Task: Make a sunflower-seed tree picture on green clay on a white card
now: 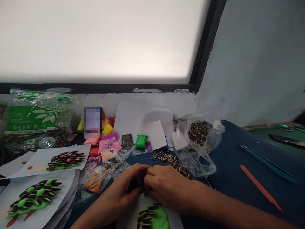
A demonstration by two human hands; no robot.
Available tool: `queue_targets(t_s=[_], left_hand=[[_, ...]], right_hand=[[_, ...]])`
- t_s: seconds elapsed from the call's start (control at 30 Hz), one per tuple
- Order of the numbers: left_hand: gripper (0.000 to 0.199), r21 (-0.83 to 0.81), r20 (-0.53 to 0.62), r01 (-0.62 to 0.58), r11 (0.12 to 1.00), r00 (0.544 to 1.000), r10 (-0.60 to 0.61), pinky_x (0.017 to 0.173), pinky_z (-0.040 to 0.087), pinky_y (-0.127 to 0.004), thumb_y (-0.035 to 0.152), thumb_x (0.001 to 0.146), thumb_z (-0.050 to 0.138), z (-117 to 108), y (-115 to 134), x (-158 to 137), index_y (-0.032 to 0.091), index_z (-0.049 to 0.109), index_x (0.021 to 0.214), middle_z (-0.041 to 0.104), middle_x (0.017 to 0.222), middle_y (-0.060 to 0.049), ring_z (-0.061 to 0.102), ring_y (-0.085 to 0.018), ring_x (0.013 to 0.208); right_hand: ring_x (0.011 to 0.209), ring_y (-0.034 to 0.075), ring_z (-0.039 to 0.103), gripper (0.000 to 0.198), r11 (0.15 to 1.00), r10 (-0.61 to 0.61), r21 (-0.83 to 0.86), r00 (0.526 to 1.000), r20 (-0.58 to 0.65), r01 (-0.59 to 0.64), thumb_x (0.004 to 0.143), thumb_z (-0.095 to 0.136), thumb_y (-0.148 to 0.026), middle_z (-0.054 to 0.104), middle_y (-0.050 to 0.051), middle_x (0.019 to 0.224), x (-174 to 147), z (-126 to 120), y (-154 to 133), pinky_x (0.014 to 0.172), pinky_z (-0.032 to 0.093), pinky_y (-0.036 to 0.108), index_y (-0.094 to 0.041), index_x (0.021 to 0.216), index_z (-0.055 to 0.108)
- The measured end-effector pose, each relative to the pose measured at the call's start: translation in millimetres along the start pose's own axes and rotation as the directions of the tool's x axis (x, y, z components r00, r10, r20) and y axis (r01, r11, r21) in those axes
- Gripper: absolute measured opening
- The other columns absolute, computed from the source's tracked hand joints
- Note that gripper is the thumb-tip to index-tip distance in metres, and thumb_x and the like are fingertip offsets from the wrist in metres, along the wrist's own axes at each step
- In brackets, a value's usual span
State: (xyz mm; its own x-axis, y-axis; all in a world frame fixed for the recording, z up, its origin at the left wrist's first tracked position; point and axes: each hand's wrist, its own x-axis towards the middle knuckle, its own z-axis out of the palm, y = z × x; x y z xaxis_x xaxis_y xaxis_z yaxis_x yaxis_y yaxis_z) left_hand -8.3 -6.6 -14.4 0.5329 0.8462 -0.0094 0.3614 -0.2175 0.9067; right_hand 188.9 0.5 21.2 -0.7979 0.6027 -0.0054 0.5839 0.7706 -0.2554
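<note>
The step seems to be setting seeds (145, 218) on green clay (161, 218), which lies on white paper (127, 210). Just beyond this clay, left hand (122, 188) and right hand (168, 188) meet, curled; what their grip holds cannot be told. Next probably calls for gentle pressing.

The framed pane (100, 38) at upper left glows nearly white, backlighting the dim bench (226, 197). Deep shadow fills the gap between the hands (165, 183) at lower centre. The clear bag (35, 117) at middle left glints; a card (92, 122) beside it is pixelated; the far right edge looks soft.
</note>
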Motion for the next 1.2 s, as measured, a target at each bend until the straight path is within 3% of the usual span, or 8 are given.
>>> queue_targets(t_s=[0.27,0.47,0.63,0.8,0.9,1.0,1.1,1.2], left_hand=[[0.032,-0.028,0.018,-0.038,0.999,0.999,0.038,0.082,0.046,-0.030,0.009,0.073,0.047,0.2,6.5,1.3,0.022,0.061,0.099,0.061,0.095,0.000,0.057,-0.018,0.090],[0.037,-0.065,0.007,-0.014,0.998,1.000,0.014,0.077,0.048,-0.030,0.014,0.075,0.049,-0.2,7.1,2.4,0.021,0.062,0.109,0.064,0.093,-0.001,0.057,-0.017,0.084],[0.036,0.016,-0.123,-0.085,0.996,0.989,0.086,0.093,0.045,-0.035,0.019,0.079,0.055,-4.9,20.2,0.6,0.025,0.062,0.114,0.066,0.109,-0.003,0.058,-0.021,0.102],[0.011,0.225,-0.198,-0.032,0.974,0.977,0.078,0.063,0.044,-0.026,0.023,0.078,0.063,-3.1,30.5,3.6,0.023,0.068,0.088,0.067,0.077,0.001,0.058,-0.016,0.069],[0.013,0.313,-0.217,-0.086,0.946,0.963,0.160,0.057,0.039,-0.024,0.026,0.086,0.058,-0.3,25.2,3.8,0.021,0.069,0.079,0.066,0.067,0.001,0.056,-0.014,0.060],[0.022,0.369,-0.191,-0.143,0.918,0.955,0.226,0.057,0.037,-0.024,0.028,0.091,0.054,0.5,20.6,2.5,0.021,0.069,0.078,0.066,0.067,0.000,0.056,-0.013,0.059],[0.022,0.362,-0.159,-0.126,0.924,0.968,0.194,0.058,0.037,-0.024,0.028,0.091,0.053,0.5,22.4,1.7,0.021,0.071,0.080,0.067,0.068,0.000,0.057,-0.014,0.061],[0.023,0.299,-0.127,-0.051,0.953,0.988,0.093,0.059,0.039,-0.024,0.030,0.089,0.053,-0.1,27.9,0.8,0.021,0.071,0.079,0.068,0.067,0.000,0.058,-0.015,0.063]], right_hand=[[0.077,0.018,0.063,0.011,0.988,0.080,0.137,0.995,-0.058,-0.071,0.088,0.059,-0.010,0.070,0.005,0.089,-8.1,-4.3,2.0,0.065,0.043,0.027,-0.016,0.093,0.067],[0.075,0.015,0.062,0.015,0.923,0.174,0.372,0.967,-0.186,-0.095,0.087,0.061,-0.007,0.069,0.004,0.082,-9.9,-2.6,5.7,0.069,0.044,0.026,-0.016,0.088,0.073],[0.059,0.009,0.051,0.012,0.706,0.383,0.693,0.902,-0.198,-0.148,0.083,0.062,-0.008,0.062,-0.002,0.067,-8.4,-6.7,7.5,0.057,0.038,0.022,-0.015,0.081,0.072],[0.062,0.010,0.050,0.009,0.500,0.424,0.858,0.897,-0.126,-0.116,0.084,0.063,-0.014,0.060,-0.002,0.067,-7.2,-8.3,7.2,0.057,0.038,0.022,-0.015,0.079,0.071],[0.062,0.010,0.052,0.009,0.530,0.419,0.840,0.897,-0.139,-0.117,0.085,0.064,-0.015,0.061,-0.002,0.067,-8.3,-7.5,4.5,0.058,0.040,0.022,-0.015,0.079,0.071],[0.063,0.011,0.054,0.009,0.680,0.375,0.726,0.899,-0.226,-0.101,0.084,0.065,-0.012,0.063,-0.001,0.069,-11.9,-7.6,0.7,0.060,0.042,0.023,-0.016,0.083,0.073],[0.071,0.013,0.059,0.012,0.860,0.241,0.509,0.902,-0.358,-0.028,0.086,0.064,-0.010,0.066,0.002,0.080,-15.8,-5.7,-1.2,0.064,0.043,0.024,-0.017,0.088,0.074],[0.072,0.014,0.059,0.015,0.930,0.164,0.367,0.894,-0.416,0.001,0.092,0.059,-0.013,0.066,0.003,0.081,-17.7,-1.1,-0.8,0.062,0.042,0.024,-0.017,0.089,0.074]])
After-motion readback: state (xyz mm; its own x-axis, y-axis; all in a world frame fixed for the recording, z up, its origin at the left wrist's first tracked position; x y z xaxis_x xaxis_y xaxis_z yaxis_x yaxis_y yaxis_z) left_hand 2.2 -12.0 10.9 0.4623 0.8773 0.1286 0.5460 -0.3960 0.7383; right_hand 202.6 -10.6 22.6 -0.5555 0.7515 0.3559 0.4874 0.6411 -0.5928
